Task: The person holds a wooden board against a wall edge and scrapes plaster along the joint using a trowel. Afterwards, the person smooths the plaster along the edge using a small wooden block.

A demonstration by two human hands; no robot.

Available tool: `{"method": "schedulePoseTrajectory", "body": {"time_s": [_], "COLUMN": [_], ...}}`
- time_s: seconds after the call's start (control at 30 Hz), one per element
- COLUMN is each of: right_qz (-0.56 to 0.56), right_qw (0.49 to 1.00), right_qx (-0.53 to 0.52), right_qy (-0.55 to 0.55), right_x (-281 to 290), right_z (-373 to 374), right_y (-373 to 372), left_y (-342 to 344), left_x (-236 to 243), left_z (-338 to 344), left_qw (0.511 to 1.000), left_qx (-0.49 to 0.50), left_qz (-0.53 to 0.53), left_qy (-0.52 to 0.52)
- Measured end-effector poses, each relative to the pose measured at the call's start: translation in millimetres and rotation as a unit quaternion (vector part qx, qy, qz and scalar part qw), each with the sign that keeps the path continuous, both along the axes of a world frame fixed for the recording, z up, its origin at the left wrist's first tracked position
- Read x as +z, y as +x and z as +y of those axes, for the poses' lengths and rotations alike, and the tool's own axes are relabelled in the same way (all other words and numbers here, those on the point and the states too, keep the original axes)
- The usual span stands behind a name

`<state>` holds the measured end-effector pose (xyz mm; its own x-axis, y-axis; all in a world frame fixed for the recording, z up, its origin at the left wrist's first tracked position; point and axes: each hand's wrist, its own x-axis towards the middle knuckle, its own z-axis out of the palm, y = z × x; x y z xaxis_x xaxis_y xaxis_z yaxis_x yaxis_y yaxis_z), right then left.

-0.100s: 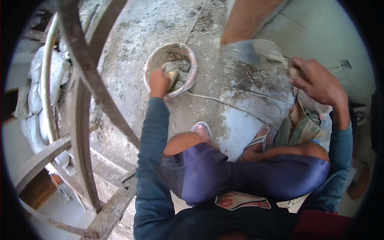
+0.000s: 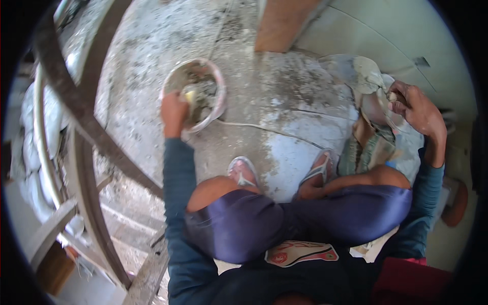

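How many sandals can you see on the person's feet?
2. One sandal sits on the left foot below the bowl of wet mortar; the other sandal is on the right foot, beside the knee. None seem hidden.

Head cam, looks straight down, close, over knees (image 2: 284, 213).

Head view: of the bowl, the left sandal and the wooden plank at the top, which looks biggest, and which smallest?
1. Plank, though the frame cuts it off, so its full size is hidden.
2. Bowl, close behind.
3. Left sandal, smallest, partly hidden by the knee.
The fisheye bends things near the rim, so plank against bowl is unsure.
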<state>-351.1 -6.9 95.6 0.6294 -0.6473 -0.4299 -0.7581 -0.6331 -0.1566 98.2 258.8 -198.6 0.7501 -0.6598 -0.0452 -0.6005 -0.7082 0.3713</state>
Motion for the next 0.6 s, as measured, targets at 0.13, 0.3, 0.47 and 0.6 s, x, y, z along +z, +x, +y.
{"method": "schedulePoseTrajectory", "body": {"time_s": [0.13, 0.3, 0.47, 0.6], "right_qz": [0.115, -0.007, -0.069, -0.172], "right_qw": [0.952, 0.947, 0.983, 0.984], "right_qx": [-0.282, -0.319, -0.16, -0.016], "right_qy": [0.003, 0.023, -0.048, 0.051], "right_x": [-4, -95, -135, -120], "right_z": [-28, -63, -76, -19], "right_y": [-76, -173, -126, -6], "left_y": [7, -33, -80, -101], "left_x": [66, 102, 138, 130], "left_z": [17, 4, -21, -47], "left_qw": [0.991, 0.882, 0.68, 0.402], "left_qx": [0.027, 0.075, -0.027, -0.068], "left_qz": [0.11, 0.377, 0.619, 0.799], "left_qy": [-0.069, -0.272, -0.393, -0.443]}}
